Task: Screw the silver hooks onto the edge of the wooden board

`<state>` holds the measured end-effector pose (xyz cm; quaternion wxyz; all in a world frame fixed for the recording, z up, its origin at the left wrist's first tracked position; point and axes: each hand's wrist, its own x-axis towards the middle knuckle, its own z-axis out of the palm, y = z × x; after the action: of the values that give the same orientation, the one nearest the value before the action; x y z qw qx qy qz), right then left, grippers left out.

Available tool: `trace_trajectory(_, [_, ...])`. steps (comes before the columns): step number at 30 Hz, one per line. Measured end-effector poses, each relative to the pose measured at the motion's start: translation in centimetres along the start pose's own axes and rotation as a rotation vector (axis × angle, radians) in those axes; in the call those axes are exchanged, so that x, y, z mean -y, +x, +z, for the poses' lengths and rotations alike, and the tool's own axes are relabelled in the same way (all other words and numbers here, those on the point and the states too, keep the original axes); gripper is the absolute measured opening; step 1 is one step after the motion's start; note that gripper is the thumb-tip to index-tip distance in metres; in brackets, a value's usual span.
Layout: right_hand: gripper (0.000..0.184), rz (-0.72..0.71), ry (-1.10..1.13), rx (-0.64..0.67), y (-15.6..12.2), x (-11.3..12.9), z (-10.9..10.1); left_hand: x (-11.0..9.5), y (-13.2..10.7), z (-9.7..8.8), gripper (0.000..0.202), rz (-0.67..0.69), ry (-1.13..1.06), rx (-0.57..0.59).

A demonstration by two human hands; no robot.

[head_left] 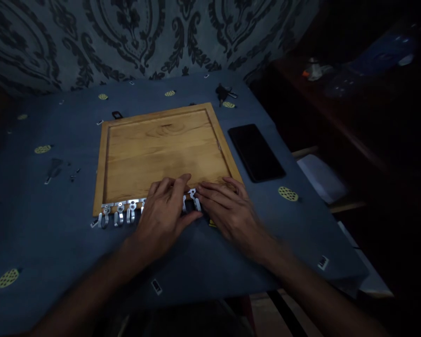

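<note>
A wooden board with a raised frame (157,154) lies on the blue cloth, close to my hands. Along its near edge runs a metal hook rail (120,207), with several silver hooks pointing toward me. My left hand (164,213) is closed over the middle of the rail, thumb on the near side and fingers on the board side. At the rail's right part, my right hand (228,210) presses with its fingers held together over the metal. Between the two hands a short stretch of rail shows; the rest there is hidden beneath them.
A black phone (256,152) lies right of the board. Keys (224,92) lie past the far right corner, and a small dark loop (117,115) touches the far edge. Small screws (75,173) are scattered at left. The table edge drops away at right, near a dark shelf.
</note>
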<state>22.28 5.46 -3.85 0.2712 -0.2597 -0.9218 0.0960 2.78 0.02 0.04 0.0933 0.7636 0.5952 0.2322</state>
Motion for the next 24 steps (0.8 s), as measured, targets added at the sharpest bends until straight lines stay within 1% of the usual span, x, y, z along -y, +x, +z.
trace_trajectory(4, [0.022,-0.013,0.014,-0.005,-0.01,0.01,-0.12,0.08,-0.01,0.05,0.069,0.003,-0.007,-0.002])
trace_trajectory(8, [0.02,-0.026,0.018,0.022,-0.03,-0.2,-0.39,0.17,-0.07,0.11,0.068,-0.001,-0.014,-0.005])
trace_trajectory(12, [0.019,-0.038,0.013,0.036,-0.1,-0.45,-0.59,0.18,-0.16,0.22,0.068,0.009,-0.027,-0.003])
trace_trajectory(17, [0.02,-0.059,-0.017,0.057,-0.21,-0.59,-0.58,0.12,-0.22,0.39,0.068,0.002,-0.015,-0.028])
trace_trajectory(24, [0.018,-0.073,-0.002,0.041,-0.28,-0.71,-0.39,0.06,-0.18,0.31,0.061,0.001,-0.013,-0.03])
